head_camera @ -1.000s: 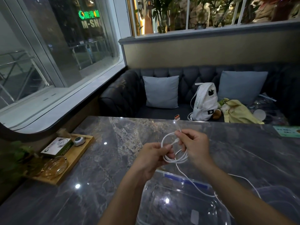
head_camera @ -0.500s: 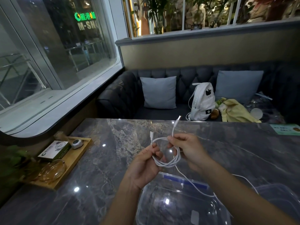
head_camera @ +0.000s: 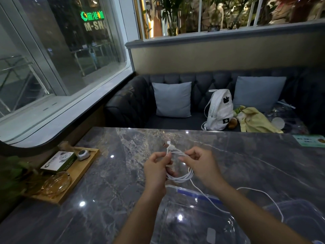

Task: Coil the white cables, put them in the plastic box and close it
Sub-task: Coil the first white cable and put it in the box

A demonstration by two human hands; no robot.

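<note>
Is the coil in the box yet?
No, the left hand and right hand hold the coil above the table, beyond the box.

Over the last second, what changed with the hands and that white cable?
The connector end that stood up from the right hand has passed to the left hand, which now pinches it against the white cable coil. The right hand now grips the loops' top. Unchanged: both hands hold the coil above the plastic box, the loose tail trailing over it.
</note>
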